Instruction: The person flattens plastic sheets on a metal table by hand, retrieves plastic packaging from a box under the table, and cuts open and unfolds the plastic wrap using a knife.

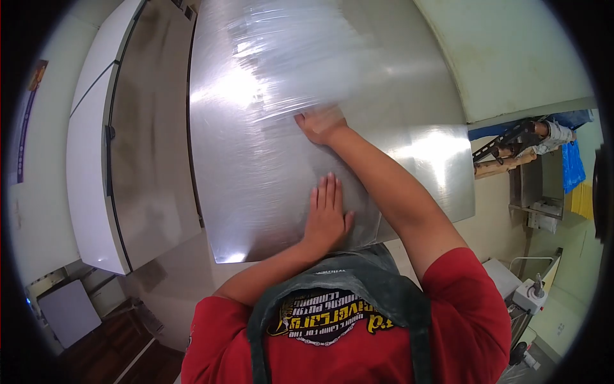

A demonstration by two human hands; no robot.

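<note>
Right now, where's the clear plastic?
In the head view, the clear plastic lies upper centre on the metal table, next to the right hand.

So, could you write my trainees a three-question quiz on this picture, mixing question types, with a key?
1. Which hand reaches farther from the red shirt, left or right?
2. True or false: the left hand is clenched into a fist over the metal surface.
3. Fill in: the right hand is at the edge of the clear ____.

Key:
1. Right.
2. False; it lies open and flat.
3. Plastic film.
</note>
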